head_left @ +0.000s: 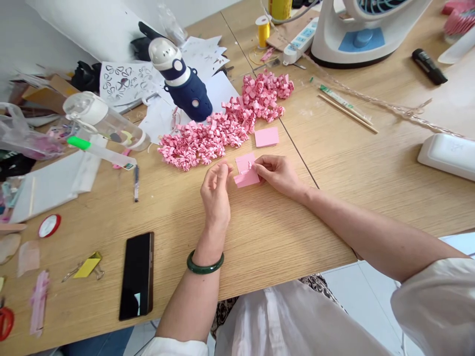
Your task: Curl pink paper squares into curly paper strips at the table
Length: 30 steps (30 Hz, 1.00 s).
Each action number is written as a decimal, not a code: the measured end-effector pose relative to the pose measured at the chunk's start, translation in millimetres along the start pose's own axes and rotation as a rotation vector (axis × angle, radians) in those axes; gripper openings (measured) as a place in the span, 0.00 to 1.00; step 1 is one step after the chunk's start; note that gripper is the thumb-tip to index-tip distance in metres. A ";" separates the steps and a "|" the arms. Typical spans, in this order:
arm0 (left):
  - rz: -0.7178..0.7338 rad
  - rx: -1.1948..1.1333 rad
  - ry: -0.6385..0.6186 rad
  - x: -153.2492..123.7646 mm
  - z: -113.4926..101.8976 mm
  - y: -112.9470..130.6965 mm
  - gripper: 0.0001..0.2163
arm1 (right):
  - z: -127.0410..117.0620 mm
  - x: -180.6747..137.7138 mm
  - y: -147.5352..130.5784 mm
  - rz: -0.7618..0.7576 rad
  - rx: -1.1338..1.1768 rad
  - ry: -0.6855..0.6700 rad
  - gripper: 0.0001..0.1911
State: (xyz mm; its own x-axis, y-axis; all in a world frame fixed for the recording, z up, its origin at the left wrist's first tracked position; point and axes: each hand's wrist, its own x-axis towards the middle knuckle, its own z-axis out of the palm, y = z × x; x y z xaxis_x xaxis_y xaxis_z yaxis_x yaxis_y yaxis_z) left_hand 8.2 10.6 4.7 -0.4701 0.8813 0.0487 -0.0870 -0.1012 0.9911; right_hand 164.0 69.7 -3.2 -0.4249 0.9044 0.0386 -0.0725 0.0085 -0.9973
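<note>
Currently, right hand [280, 175] pinches a pink strip [250, 165]; left hand [217, 193], can't tell; tabletop [267, 237] leaves room to near edge [267, 285].

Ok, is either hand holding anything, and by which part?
Right hand: its grip pinches a small, curled pink paper strip, seemingly by its right edge in view. Left hand: fingers curled; whether it holds anything can't be told.

A hand could pass near left, across light-brown wooden tabletop [170, 207] right of the flat black rectangular phone [136, 277]. The left hand [217, 188] and right hand [280, 174] fill the middle; beyond, a long heap of curled pink paper [208, 137] bars the way. Far right, two thin pale wooden sticks [349, 113] intrude.
</note>
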 end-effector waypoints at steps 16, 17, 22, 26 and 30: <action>-0.027 0.131 -0.081 -16.3 8.5 5.9 0.14 | 0.6 -2.3 -2.8 -0.137 -0.136 0.100 0.12; -0.024 0.130 -0.085 -15.8 8.1 4.9 0.14 | 0.9 -2.4 -2.5 -0.140 -0.141 0.093 0.12; -0.002 0.127 -0.094 -13.7 6.9 1.1 0.11 | 2.3 -3.2 -2.0 -0.137 -0.175 0.055 0.12; -0.012 0.108 -0.103 -12.1 6.6 -0.9 0.11 | 1.9 -3.5 -2.7 -0.125 -0.178 0.050 0.12; -0.025 0.114 -0.134 -11.4 6.3 -1.7 0.12 | 1.2 -2.9 -2.6 -0.121 -0.176 0.059 0.12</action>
State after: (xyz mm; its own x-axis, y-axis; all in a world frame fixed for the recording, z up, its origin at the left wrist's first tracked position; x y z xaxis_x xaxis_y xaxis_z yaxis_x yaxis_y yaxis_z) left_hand 19.2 3.6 3.2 -0.3475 0.9371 0.0321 0.0062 -0.0320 0.9995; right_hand 164.3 66.5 -0.7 -0.3687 0.9157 0.1599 0.0410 0.1879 -0.9813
